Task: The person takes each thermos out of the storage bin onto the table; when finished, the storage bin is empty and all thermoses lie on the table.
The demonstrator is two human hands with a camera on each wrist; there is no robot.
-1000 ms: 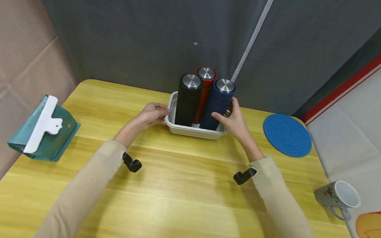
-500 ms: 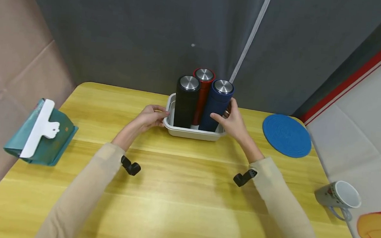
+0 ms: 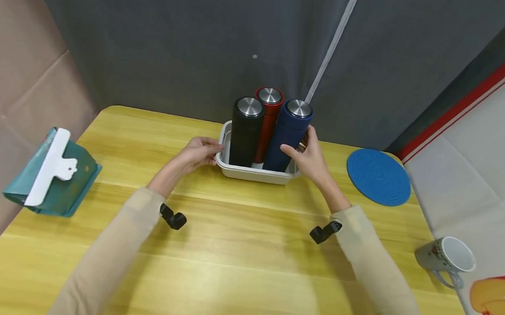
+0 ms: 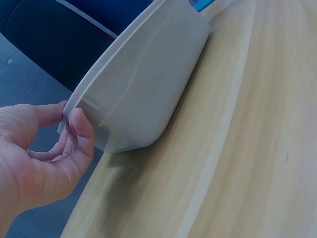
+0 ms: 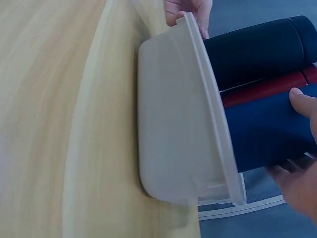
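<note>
The blue flask, gripped by the right hand, is now tilted rightward, long axis near-vertical; the bin rim is pinched by the left hand.

Red flask: mostly hidden behind black flask & blue flask. All three bases hidden by tray wall. Right hand fingers partly behind blue flask. Mug print too small to read. Right-wrist view: right hand cut off at edge.
</note>
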